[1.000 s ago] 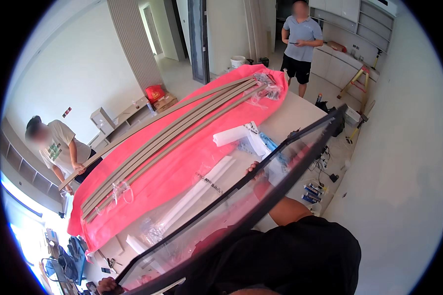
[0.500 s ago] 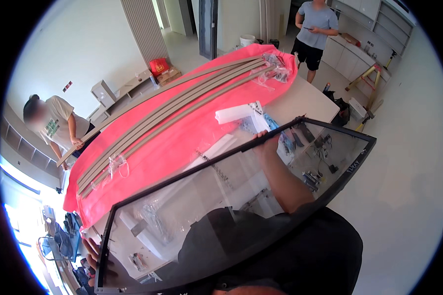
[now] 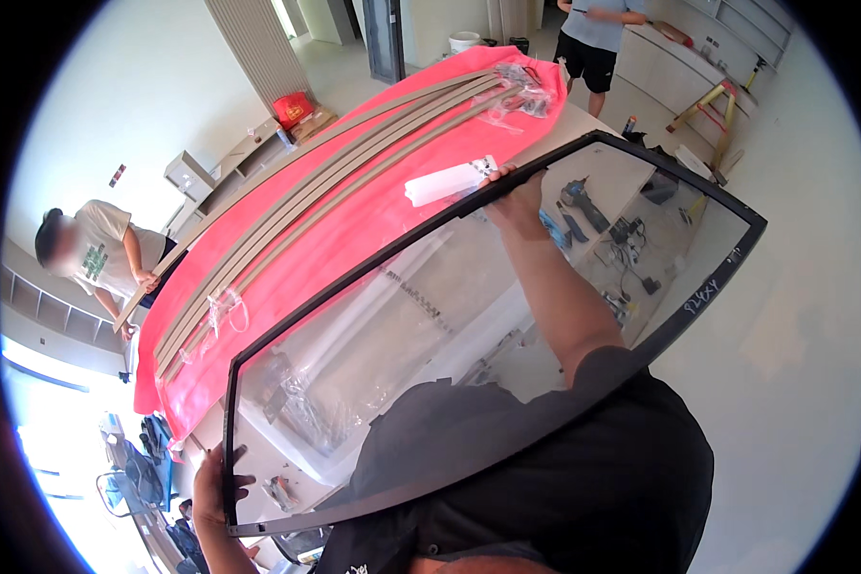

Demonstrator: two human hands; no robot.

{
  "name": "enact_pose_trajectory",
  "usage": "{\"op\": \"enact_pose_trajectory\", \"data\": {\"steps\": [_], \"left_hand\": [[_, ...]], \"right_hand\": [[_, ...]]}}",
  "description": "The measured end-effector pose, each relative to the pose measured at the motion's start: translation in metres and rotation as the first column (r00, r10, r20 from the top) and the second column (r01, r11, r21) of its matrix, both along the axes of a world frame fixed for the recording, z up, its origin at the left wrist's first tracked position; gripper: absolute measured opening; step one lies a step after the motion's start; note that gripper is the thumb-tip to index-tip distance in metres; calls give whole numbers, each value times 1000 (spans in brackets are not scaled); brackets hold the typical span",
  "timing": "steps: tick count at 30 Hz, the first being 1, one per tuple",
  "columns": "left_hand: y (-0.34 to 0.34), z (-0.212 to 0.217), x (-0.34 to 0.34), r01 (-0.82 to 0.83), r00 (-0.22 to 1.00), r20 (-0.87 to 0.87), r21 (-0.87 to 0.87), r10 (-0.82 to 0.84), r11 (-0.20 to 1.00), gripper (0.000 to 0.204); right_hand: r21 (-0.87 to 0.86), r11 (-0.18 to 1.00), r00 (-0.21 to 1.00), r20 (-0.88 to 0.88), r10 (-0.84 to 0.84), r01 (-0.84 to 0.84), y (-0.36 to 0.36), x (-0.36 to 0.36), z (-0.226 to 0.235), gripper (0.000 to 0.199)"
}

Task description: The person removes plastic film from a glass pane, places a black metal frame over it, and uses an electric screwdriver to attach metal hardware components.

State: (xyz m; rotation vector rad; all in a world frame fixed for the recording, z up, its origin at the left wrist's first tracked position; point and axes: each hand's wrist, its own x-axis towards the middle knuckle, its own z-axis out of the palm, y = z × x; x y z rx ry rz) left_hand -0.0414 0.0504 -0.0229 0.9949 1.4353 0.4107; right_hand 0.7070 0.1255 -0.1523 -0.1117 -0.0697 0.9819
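Note:
A long, black-framed glass panel [image 3: 507, 316] slants across the view in front of my body, its upper right end farther off. My right hand [image 3: 518, 199] is closed round the far long edge of the frame; the forearm shows through the glass. At the lower left corner my left hand [image 3: 216, 486] grips the short side, with its fingertips visible through the pane. Pale handwriting marks the right frame edge. Beneath the glass lie white wrapping, clear plastic, a blue-black cordless drill [image 3: 584, 204] and tangled cables.
Beyond the panel, a pink cloth [image 3: 354, 230] covers a table carrying several long beige strips [image 3: 306, 210] and clear wrapping. A co-worker [image 3: 105, 244] at the left holds another strip. Another person [image 3: 593, 48] stands far right near a yellow-legged ladder [image 3: 708, 100].
The panel has shifted upward and to the right in view. My left hand, before partly behind the pane, now shows round its left edge. The drill has come into sight through the glass.

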Motion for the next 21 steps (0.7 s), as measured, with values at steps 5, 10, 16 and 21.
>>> {"op": "enact_pose_trajectory", "data": {"steps": [5,10,16,21], "left_hand": [[6,-48,-18,258,911,-341,29,-233,966,35],[-16,-85,-42,232,903,-394,106,-174,967,15],[-21,-76,-20,36,989,-150,185,-8,982,23],[-29,-76,-28,-34,992,-104,283,66,959,22]], "right_hand": [[-92,995,999,-9,-40,39,4,-16,16,45],[-302,953,995,94,39,-9,-31,-61,59,53],[-87,993,987,147,-67,80,-103,-78,116,65],[5,989,969,201,-145,147,-186,-78,149,76]]}}
